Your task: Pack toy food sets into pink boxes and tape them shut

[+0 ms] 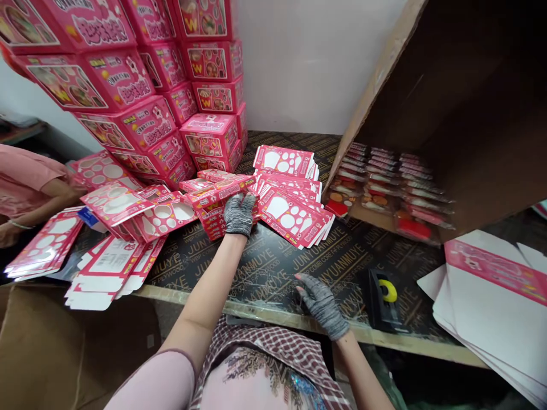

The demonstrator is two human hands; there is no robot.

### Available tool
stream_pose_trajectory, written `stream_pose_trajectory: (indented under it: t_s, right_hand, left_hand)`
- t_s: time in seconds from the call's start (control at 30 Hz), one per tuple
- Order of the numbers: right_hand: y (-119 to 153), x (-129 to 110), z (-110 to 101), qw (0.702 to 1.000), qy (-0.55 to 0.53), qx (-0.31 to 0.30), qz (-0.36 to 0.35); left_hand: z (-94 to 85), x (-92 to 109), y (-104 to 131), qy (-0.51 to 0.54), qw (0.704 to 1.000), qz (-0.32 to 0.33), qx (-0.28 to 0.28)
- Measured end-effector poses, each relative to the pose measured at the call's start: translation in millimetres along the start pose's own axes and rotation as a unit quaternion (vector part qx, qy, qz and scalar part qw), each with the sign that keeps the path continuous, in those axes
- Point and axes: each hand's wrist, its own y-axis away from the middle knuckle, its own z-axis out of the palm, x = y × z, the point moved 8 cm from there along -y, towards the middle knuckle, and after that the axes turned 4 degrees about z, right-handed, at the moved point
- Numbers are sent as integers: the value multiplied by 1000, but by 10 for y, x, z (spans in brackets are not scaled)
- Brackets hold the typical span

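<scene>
My left hand (239, 215), in a grey knitted glove, reaches to a pile of pink printed cartons (209, 219). Its fingers are bent against the right end of a pink carton there; part of the grip is hidden. Low over the table's front edge is my right hand (322, 306), gloved alike with bare fingertips, its fingers apart and holding nothing. Just right of the pile, flat pink carton blanks (294, 216) with white cut-out shapes lie fanned out. A black tape dispenser (382, 304) with a yellow roll stands to the right of my right hand.
Finished pink boxes (137, 122) are stacked high at the back left. More blanks (106, 267) overhang the left front edge, near another person's arm (51, 196). A large cardboard box (384, 91) on its side holds rows of packets (380, 188). White-backed cardboard sheets (491, 319) lie right.
</scene>
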Motion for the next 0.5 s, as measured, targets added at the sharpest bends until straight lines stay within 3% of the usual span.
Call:
stream_pose_trajectory:
  t_s: [0.1, 0.2, 0.23, 0.3, 0.37, 0.4, 0.5]
  right_hand:
    - [60, 97, -28, 1000, -4, -2, 12]
    - [68, 147, -40, 1000, -12, -4, 10]
    - [65, 159, -44, 1000, -15, -1, 7]
    - [57, 180, -48, 1000, -18, 8, -5]
    - [45, 194, -42, 1000, -13, 13, -21]
    - [37, 195, -37, 999, -10, 14, -29]
    - [11, 157, -35, 999, 1, 13, -31]
  left_hand:
    - [-13, -105, 268, 24, 999, -25, -1]
    - [-47, -117, 512, 23, 998, -39, -41]
    - [-105, -17, 520, -4, 999, -12, -52]
    - [-377, 430, 414, -110, 987, 116, -25]
    - [-816, 1120, 292, -266, 921, 278, 70]
    - [-1027, 1437, 229, -355, 874, 314, 106]
    - [-1529, 2031, -30, -626, 727, 243, 140]
